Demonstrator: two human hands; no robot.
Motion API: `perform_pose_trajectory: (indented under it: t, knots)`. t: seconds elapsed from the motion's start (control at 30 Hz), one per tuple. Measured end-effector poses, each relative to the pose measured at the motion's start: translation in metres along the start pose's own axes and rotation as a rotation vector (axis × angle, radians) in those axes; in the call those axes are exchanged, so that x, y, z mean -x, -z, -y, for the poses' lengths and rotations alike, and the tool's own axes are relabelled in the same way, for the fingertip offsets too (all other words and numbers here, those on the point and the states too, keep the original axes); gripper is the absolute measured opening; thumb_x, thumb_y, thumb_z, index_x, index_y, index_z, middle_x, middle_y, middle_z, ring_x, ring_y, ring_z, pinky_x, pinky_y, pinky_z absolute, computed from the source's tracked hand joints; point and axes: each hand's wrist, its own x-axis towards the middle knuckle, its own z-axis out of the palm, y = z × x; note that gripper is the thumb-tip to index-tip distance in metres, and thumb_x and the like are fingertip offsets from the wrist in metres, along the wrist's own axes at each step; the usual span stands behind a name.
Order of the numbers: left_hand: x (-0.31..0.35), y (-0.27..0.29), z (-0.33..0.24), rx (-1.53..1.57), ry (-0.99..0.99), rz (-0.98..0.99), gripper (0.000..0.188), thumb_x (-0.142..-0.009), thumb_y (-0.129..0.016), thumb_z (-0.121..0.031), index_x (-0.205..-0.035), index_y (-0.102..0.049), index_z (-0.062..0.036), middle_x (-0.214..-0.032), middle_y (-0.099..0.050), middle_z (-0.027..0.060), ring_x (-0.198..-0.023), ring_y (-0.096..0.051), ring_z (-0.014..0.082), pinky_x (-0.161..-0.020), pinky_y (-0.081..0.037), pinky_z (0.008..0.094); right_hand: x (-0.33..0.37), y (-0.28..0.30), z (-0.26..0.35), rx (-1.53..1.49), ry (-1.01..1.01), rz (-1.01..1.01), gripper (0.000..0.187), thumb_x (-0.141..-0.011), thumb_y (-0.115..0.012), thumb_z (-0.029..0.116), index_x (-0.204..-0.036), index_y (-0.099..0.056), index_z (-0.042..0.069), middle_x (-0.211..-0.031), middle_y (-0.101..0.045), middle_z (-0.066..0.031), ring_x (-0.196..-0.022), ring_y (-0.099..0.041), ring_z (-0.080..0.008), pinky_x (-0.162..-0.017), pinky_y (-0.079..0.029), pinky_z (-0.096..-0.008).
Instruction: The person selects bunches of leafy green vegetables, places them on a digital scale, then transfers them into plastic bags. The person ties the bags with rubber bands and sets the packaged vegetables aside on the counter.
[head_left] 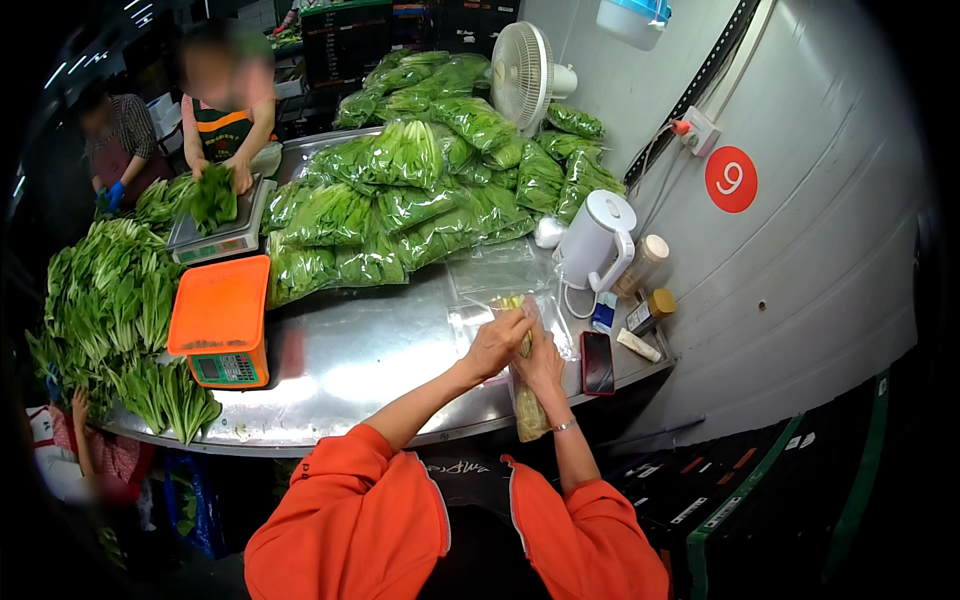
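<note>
Evidently, the left hand [498, 342] pinches the top of a slim plastic-wrapped yellowish-green bundle [529, 412] while the right hand [541, 364] wraps its middle, by the metal surface's [375, 350] near edge; light, even pressure should prevent crushing.

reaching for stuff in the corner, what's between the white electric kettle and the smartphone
In the head view, a small blue-and-white packet and a loop of white cord.
</note>
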Motion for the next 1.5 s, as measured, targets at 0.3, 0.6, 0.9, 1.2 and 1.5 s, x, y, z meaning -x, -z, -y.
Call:
perform_pose_trajectory:
  t: [0.3,0.6,0.9,1.2,1.5]
  knots:
    - [0.018,0.036,0.001,-0.064,-0.073,0.037,0.031,-0.079,-0.058,-0.016,-0.107,-0.054,-0.0030,-0.097,-0.053,0.0142,-0.094,-0.052,0.0292,-0.079,-0.042,0.0394,-0.019,-0.012,0.032,-0.613,0.056,-0.118,0.079,-0.074,-0.068,0.021,-0.142,-0.028,0.016,-0.119,-0.055,-0.0200,-0.106,-0.055,-0.0374,-0.085,-0.046,-0.0415]
    - [0.091,0.017,0.047,1.449,0.892,-0.187,0.070,-0.093,-0.038,-0.055,-0.143,-0.024,-0.0098,-0.144,-0.030,0.0079,-0.133,-0.027,0.0225,-0.108,-0.026,0.0434,0.001,-0.004,0.081,-0.245,0.223,0.084,0.076,-0.072,-0.070,0.033,-0.138,-0.036,0.015,-0.117,-0.055,-0.0184,-0.102,-0.057,-0.0370,-0.083,-0.048,-0.0423]
    - [0.190,0.036,0.022,1.718,1.129,0.079,0.077,-0.091,-0.026,-0.063,-0.146,-0.011,-0.0103,-0.151,-0.016,0.0091,-0.137,-0.021,0.0286,-0.108,-0.025,0.0492,0.014,-0.072,0.116,-0.197,0.430,0.144,0.076,-0.077,-0.065,0.027,-0.143,-0.027,0.022,-0.110,-0.052,-0.0175,-0.098,-0.053,-0.0363,-0.079,-0.047,-0.0445]
    - [0.198,0.130,-0.015,0.432,1.258,0.448,0.066,-0.086,-0.051,-0.056,-0.121,-0.047,-0.0009,-0.107,-0.060,0.0183,-0.094,-0.062,0.0302,-0.074,-0.050,0.0360,0.010,-0.120,0.173,-0.008,0.582,0.412,0.083,-0.076,-0.067,0.029,-0.145,-0.020,0.029,-0.112,-0.048,-0.0212,-0.097,-0.054,-0.0406,-0.075,-0.050,-0.0468]
    - [0.149,0.119,-0.006,-0.205,0.678,0.112,0.035,-0.081,-0.058,-0.017,-0.108,-0.046,0.0009,-0.086,-0.059,0.0191,-0.080,-0.060,0.0357,-0.065,-0.048,0.0443,0.015,-0.147,0.179,0.026,0.716,0.254,0.082,-0.072,-0.068,0.022,-0.143,-0.027,0.026,-0.123,-0.039,-0.0217,-0.090,-0.053,-0.0394,-0.069,-0.051,-0.0441]
